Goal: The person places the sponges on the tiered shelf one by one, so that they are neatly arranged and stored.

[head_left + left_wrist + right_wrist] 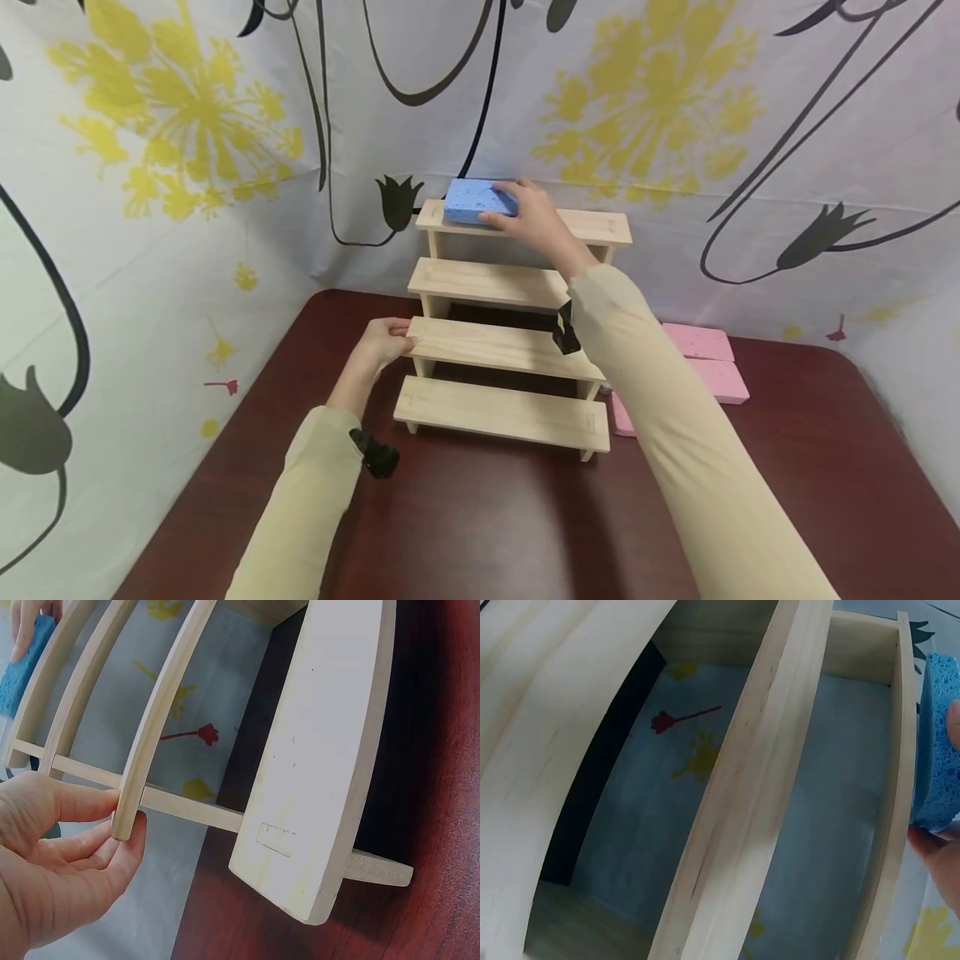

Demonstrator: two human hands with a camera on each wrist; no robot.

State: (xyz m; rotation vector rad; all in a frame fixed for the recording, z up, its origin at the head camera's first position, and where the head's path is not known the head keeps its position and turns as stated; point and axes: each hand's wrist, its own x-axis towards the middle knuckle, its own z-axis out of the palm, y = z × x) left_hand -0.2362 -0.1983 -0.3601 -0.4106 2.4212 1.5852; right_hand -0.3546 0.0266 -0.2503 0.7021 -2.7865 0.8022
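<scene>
Left hand (382, 342) pinches a wooden rack (491, 283) at the left end of its step 2 (502, 343), counted from the bottom, thumb above the board and fingers below. Right hand (534, 215) holds a blue sponge (468, 200) between thumb and fingers, toward the left end of the top, step 4 (592, 223); whether the sponge bears on that board or is just above it, I cannot tell. Nearest, pale sleeves (311, 500) with black devices (375, 457) at the cuffs reach over a dark red-brown table (465, 525). Farther on stands the rack, toward the table's far edge. At its right lie pink sponges (716, 379), at least 3, partly hidden by a sleeve, toward the table's far right corner. Behind the far edge rises pale cloth (450, 137) printed with yellow flowers.
</scene>
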